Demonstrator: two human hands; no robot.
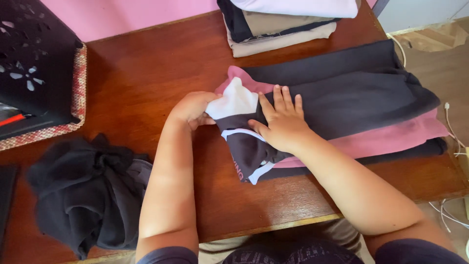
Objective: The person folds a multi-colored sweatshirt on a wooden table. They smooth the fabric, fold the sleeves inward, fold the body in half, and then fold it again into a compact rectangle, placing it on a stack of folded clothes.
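A dark grey garment with white panels and white trim (242, 146) lies on a wooden table (146, 73), on top of a pink garment (391, 137) and a larger dark garment (351, 83). My left hand (191, 110) pinches the white corner of the grey garment at its left end. My right hand (283, 120) lies flat on it with the fingers spread, pressing it down.
A stack of folded clothes (283, 24) stands at the table's far edge. A crumpled black heap of cloth (83, 190) lies at the near left. A black perforated box (34, 58) on a woven mat (78, 88) is far left. White cables (452, 127) hang right.
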